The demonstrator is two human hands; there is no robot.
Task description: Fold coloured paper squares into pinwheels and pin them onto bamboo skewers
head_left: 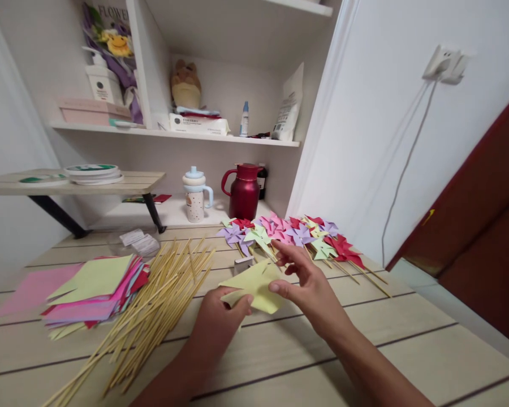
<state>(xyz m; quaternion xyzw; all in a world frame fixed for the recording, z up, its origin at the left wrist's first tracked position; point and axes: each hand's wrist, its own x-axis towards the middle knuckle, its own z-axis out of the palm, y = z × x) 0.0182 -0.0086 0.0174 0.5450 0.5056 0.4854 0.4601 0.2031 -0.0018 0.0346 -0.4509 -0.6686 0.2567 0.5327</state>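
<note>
Pinching a pale-yellow, cut and bent paper sheet [263, 282], the left hand [221, 316] has its thumb on top; the right hand [313, 287] spreads loosely at the sheet's right edge. Left of the sheet lie slender, straight tan sticks [169, 299], then flat, layered multicoloured paper [95, 277]; beyond it, pointed, folded paper pinwheels [276, 227].
</note>
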